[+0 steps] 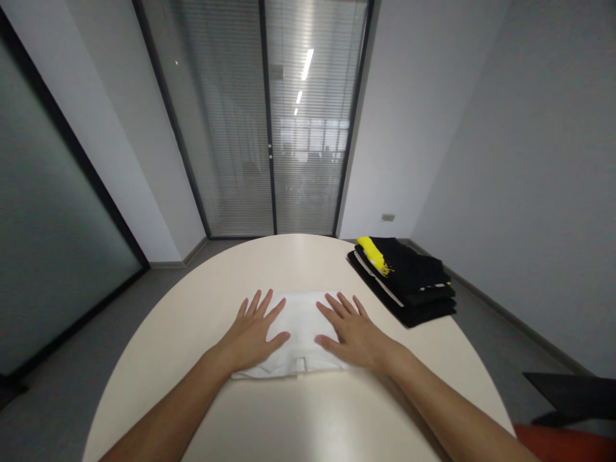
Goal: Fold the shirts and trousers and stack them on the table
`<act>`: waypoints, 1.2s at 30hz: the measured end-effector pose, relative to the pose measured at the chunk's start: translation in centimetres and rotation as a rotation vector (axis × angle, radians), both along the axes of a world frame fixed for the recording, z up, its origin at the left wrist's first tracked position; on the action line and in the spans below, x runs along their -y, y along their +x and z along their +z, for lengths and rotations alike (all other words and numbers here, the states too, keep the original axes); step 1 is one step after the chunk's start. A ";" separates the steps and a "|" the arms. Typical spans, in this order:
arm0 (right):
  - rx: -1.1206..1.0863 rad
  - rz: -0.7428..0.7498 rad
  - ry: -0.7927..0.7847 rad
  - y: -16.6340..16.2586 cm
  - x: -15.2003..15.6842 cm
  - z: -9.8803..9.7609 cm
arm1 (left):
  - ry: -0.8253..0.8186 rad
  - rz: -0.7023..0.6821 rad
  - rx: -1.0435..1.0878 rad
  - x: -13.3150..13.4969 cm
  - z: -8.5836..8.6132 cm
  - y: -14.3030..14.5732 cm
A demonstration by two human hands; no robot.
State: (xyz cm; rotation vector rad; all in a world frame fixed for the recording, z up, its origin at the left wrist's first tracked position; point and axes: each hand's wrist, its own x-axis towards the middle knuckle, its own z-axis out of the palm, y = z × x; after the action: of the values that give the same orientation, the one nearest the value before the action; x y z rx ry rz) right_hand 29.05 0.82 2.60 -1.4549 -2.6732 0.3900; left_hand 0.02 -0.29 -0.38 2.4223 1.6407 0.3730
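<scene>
A folded white garment [302,327] lies flat on the round cream table [298,417] in front of me. My left hand [255,330] rests palm down on its left part, fingers spread. On the right part lies my right hand [349,330], also palm down with its fingers apart. Between the two thumbs a strip of white cloth shows. The near edge of the garment has a small notch or slit near its middle and some creases at the left. Neither hand grips the cloth.
A stack of folded black clothes [409,276], the top one with a yellow print, sits at the table's right rear edge. Past the table stands a glass door with blinds [308,179]. A red and black chair [563,443] is at the lower right.
</scene>
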 end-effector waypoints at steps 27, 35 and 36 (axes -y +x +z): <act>-0.055 -0.247 0.310 4.2 -3.9 1.5 | -0.676 -0.133 0.326 2.2 4.6 1.4; -0.089 -0.565 -0.012 2.3 -3.0 1.0 | 0.026 -0.170 0.235 1.2 4.2 1.5; -0.090 -0.554 -0.012 2.0 -2.9 0.9 | 0.067 -0.238 0.210 1.2 4.0 1.5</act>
State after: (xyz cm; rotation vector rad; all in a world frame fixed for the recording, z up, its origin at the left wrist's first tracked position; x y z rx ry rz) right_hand 31.09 3.74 3.45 -2.0267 -2.0759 0.4079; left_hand 1.54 -1.46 3.65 2.4918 1.2576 0.6261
